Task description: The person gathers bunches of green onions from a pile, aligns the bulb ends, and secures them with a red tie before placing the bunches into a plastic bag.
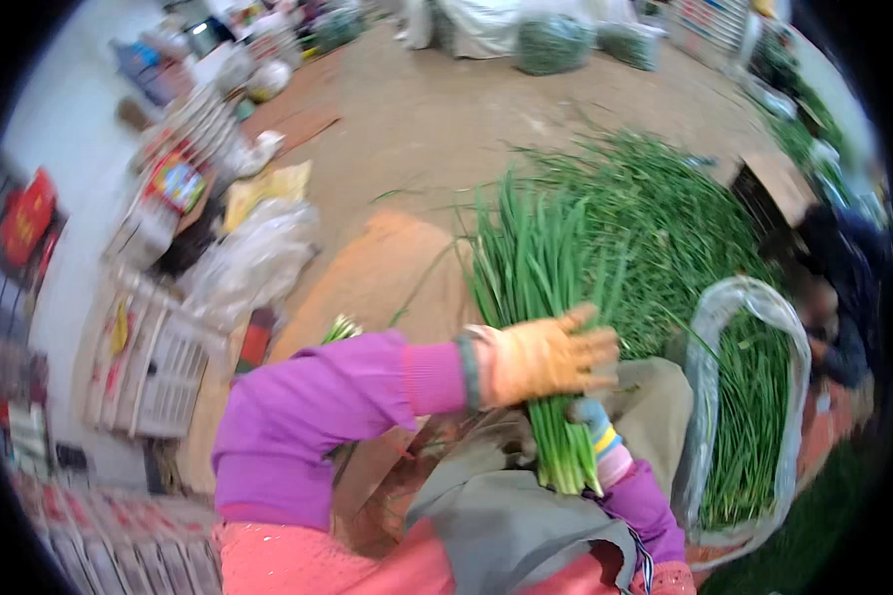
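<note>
A bunch of garlic chives (526, 253) stands over my lap, its green leaves pointing away from me and its pale cut ends toward me. My left hand (548, 359), in an orange glove, lies across the middle of the bunch with its fingers stretched out and apart. Lower down, my right hand (597, 426), in a blue, yellow and pink glove, holds the bunch near the pale ends; its fingers are partly hidden behind the stalks. Beyond the bunch and to its right spreads a heap of loose chives (665, 218).
At my right stands a plastic-lined container (799, 397) filled with chives. A person in dark clothes (848, 283) is beside it, near a cardboard box (779, 188). On my left are a white plastic crate (154, 372) and clear plastic sheeting (253, 258). Flattened cardboard (382, 263) lies ahead.
</note>
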`<state>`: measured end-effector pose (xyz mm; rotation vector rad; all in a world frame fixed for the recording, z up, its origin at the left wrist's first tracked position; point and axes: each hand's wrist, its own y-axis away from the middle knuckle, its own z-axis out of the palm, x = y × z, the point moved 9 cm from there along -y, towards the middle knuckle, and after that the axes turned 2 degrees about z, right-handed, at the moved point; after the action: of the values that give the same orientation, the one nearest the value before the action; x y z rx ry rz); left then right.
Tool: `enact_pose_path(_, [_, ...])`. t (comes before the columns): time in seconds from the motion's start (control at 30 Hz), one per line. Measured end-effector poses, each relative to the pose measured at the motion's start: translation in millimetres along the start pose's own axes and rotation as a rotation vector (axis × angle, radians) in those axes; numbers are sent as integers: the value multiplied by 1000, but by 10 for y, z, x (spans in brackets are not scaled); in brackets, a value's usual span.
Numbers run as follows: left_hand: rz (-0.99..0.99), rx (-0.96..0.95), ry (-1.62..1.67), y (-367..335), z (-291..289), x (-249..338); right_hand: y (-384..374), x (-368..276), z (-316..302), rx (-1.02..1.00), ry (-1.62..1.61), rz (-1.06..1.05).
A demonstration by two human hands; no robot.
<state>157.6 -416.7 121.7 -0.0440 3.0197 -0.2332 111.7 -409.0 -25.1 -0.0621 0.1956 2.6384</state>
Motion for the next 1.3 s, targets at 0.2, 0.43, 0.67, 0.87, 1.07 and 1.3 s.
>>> enact_pose_path(0.2, [-320, -452, 223, 540, 84, 283, -234, 473, 334, -53, 241, 406])
enact_pose_path(0.43, [-940, -114, -121, 2052, -1261, 392, -989, -194, 979, 40, 849, -79])
enact_pose_path(0.67, [-1761, -133, -239, 3853, -1561, 448, -136, -1272, 78, 313, 648, -453])
enact_pose_path(0.87, [-1999, -158, -68, 4418, -388, 396, 1080, -1688, -342, 620, 588, -723])
enact_pose_path(1.07, [-2113, -284, 343, 4660, 899, 451, 1101, -1510, -298, 704, 722, -675])
enact_pose_path(1.3, [-2026, -188, 523, 4456, 601, 310, -886, -410, 258, 396, 1681, -57])
